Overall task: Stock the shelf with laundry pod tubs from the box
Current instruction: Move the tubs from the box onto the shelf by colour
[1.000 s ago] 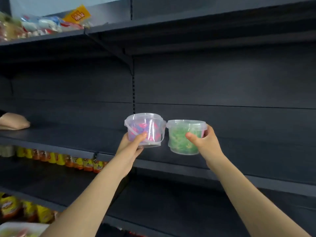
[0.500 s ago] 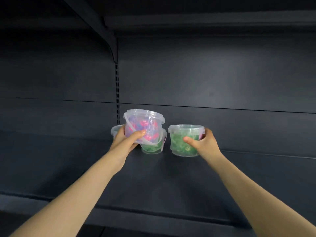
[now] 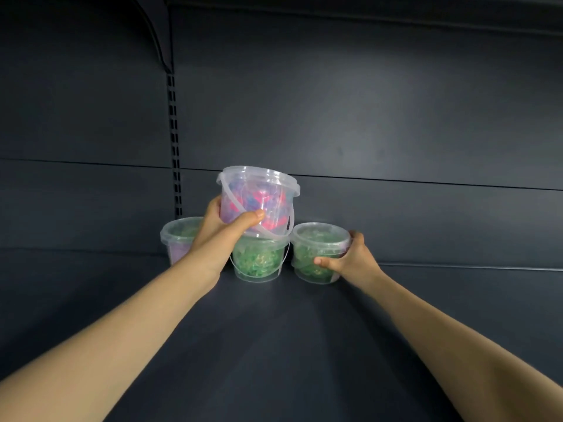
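Left of the middle clear plastic tub of green pods, a half-hidden clear tub is seen. Directly above the middle tub, a tilted clear tub of pink-blue pods is gripped by the left hand. Just right, a second green-pod tub is clasped on the dark shelf by the right hand.
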Tool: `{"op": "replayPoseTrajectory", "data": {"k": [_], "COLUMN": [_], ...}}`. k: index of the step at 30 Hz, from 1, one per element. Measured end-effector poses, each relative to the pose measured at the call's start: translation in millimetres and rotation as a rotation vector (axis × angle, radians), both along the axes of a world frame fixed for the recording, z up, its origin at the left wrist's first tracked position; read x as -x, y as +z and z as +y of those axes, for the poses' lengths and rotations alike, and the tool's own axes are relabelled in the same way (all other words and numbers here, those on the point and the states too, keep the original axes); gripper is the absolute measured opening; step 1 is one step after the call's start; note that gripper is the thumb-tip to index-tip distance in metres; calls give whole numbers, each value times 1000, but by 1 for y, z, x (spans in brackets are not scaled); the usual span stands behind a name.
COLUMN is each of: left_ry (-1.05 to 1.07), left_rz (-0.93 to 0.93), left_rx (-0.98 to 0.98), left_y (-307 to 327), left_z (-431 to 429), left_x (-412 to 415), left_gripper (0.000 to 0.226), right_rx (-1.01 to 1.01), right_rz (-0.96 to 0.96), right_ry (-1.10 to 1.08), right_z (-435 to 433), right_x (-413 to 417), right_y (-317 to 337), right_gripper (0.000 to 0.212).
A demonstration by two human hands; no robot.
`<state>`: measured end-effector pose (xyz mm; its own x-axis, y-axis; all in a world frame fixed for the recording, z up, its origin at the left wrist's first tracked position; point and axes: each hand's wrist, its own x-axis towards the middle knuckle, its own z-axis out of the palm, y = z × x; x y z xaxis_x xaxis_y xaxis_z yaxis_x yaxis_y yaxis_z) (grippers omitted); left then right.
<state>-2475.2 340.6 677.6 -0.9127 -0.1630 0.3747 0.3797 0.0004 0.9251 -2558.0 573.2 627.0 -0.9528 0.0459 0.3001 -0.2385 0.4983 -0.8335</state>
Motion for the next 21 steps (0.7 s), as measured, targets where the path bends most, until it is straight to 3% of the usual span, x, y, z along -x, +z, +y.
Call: {"op": "replayPoseTrajectory", "data": {"k": [5, 8, 13, 15, 18, 21], "left_ry": [3, -13, -83, -112, -155, -173], "left_rz": [13, 31, 46, 55, 69, 74], "left_rx": [-9, 17, 31, 35, 27, 23], "left_y": [3, 6, 8, 9, 10, 11], "left_z": [8, 17, 45, 62, 94, 135], "left_x": [4, 4, 0, -2, -4, -6], "left_gripper": [73, 80, 76, 72, 85, 82], "right_rx": [-71, -192, -203, -152, -16, 70], "right_rz": [-51, -75, -36, -23, -26, 21], "right_ry": [12, 33, -26, -21, 2, 29], "right_z": [0, 7, 36, 53, 88, 122], "right_x": [-4, -6, -29, -44, -67, -90], "right_y": [8, 14, 37, 47, 53, 55], "right_gripper": [81, 93, 71, 52, 23, 6]}}
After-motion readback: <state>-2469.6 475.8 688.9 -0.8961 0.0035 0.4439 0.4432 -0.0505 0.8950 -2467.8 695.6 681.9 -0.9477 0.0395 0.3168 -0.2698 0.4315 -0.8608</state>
